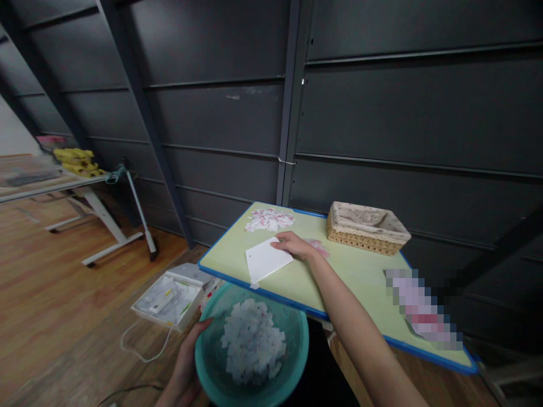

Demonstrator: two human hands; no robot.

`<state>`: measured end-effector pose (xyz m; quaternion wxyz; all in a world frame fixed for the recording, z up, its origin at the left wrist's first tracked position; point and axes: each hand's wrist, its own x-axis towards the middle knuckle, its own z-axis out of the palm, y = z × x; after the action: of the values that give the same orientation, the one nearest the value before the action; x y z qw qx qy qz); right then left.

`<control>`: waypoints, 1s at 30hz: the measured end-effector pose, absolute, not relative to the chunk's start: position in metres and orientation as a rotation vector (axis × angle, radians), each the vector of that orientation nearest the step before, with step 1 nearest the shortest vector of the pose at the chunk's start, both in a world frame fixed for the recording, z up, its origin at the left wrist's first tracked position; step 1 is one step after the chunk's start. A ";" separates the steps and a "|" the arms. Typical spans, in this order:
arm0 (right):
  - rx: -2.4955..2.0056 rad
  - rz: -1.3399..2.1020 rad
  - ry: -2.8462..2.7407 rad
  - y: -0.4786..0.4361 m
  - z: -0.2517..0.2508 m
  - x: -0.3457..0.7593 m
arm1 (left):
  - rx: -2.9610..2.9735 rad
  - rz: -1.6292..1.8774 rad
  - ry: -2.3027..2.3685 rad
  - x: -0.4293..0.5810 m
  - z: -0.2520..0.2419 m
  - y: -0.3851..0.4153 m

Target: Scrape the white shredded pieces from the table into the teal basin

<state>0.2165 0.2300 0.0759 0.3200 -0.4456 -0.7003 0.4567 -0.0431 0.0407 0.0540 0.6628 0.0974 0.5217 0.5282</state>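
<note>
My left hand (189, 356) grips the rim of a teal mesh basket (299, 345), held just below the table's front edge. Inside it lies a heap of small white paper pieces (252, 342). My right hand (292, 245) pinches the far right edge of a flat white plastic scraper-like sheet (267, 260), which rests on the yellow-green tabletop. At the blue front edge, beside the sheet's near corner, a small white piece (254, 285) hangs over toward the basket. A pile of white and pink paper scraps (269, 219) sits farther back; a few pinkish scraps (317, 247) lie right of my hand.
A lined wicker basket (365, 229) stands at the table's back right, and a blurred-out flat item (424, 311) lies at the right. On the floor to the left are an open white box (169, 299) and a cable. A wheeled table (102, 209) stands farther left.
</note>
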 end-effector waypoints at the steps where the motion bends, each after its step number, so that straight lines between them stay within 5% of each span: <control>1: -1.174 1.199 -1.840 0.230 0.076 0.216 | 0.220 1.198 1.183 -0.043 0.054 0.041; 17: -0.981 1.658 -1.594 0.222 0.083 0.215 | 0.208 1.212 1.186 -0.044 0.051 0.040; 24: -1.065 1.034 -1.120 0.236 0.082 0.214 | 0.237 1.195 1.168 -0.046 0.046 0.040; 30: -1.416 0.378 -1.280 0.242 0.078 0.222 | 0.114 1.129 1.110 -0.035 0.007 0.039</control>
<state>0.2216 0.2420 0.0783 0.5629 -0.6015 -0.5437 0.1607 -0.0352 0.0389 0.0072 0.7011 0.0512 0.4987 0.5071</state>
